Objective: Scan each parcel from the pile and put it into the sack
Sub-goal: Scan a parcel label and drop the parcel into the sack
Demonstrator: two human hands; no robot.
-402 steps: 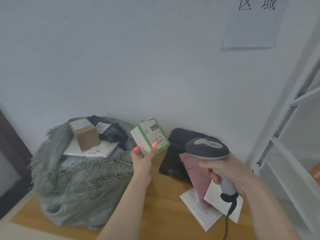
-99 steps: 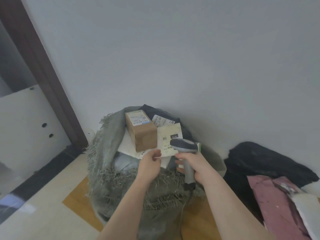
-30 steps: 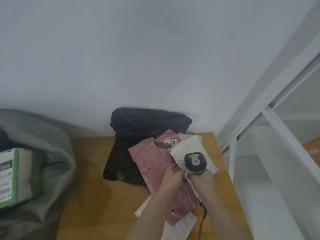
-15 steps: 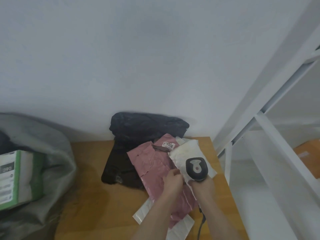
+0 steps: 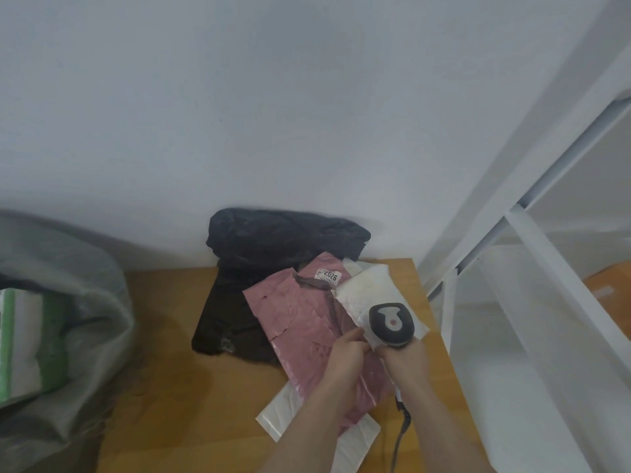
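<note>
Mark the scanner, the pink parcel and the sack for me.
scanner (image 5: pixel 391 323): head view, top of its grey head.
pink parcel (image 5: pixel 300 317): head view, middle of the pink bag.
sack (image 5: pixel 85 285): head view, its grey right wall.

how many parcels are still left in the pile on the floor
4 visible: black bag at the wall, pink mailer on it, white padded mailer under the scanner, flat white mailer at the bottom. More may be hidden.

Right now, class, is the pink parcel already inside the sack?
No: the pink parcel lies on the pile on the wooden surface, well apart from the sack at the left.
</note>
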